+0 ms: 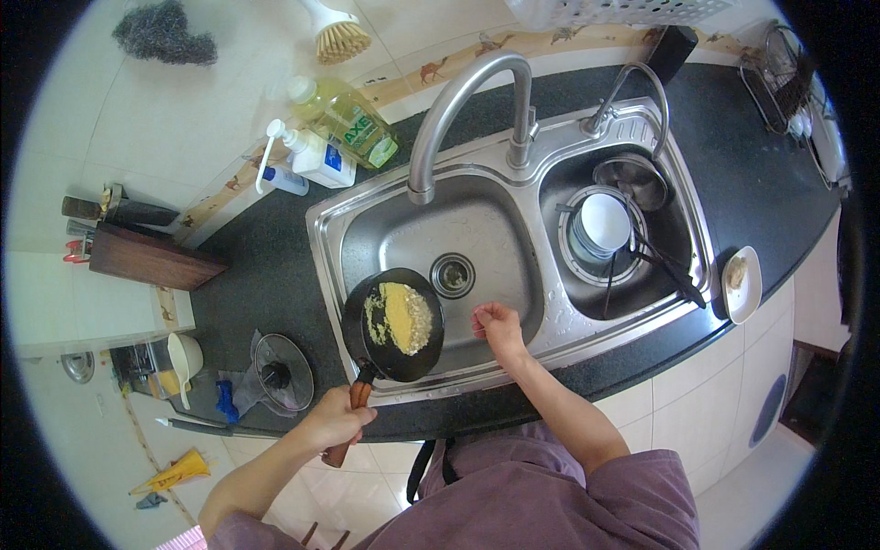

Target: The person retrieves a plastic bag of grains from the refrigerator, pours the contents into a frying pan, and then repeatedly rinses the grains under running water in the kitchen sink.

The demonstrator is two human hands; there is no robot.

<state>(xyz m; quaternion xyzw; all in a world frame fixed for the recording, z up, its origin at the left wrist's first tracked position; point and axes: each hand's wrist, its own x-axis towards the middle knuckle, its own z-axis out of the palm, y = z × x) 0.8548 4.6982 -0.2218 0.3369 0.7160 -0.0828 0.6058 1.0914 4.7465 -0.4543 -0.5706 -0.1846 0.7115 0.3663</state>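
Observation:
My left hand [338,418] grips the wooden handle of a black frying pan [356,330], which is held over the left part of the left sink basin [488,213]. In the pan lie yellow granular food [399,317] and a pale, crumbly heap [420,320] beside it. My right hand [496,324] is over the same basin, right of the pan, with its fingers curled in; I see nothing held in it. The drain [452,275] lies between pan and faucet. The curved steel faucet [467,82] arches over the basin's back.
Stacked bowls [603,223], a steel pot [636,180] and black-handled utensils [670,271] fill the right basin. A glass lid [292,385] lies left of the sink; a wooden knife block [148,258] and soap bottles [357,127] stand behind. A white dish [749,292] sits at the right edge.

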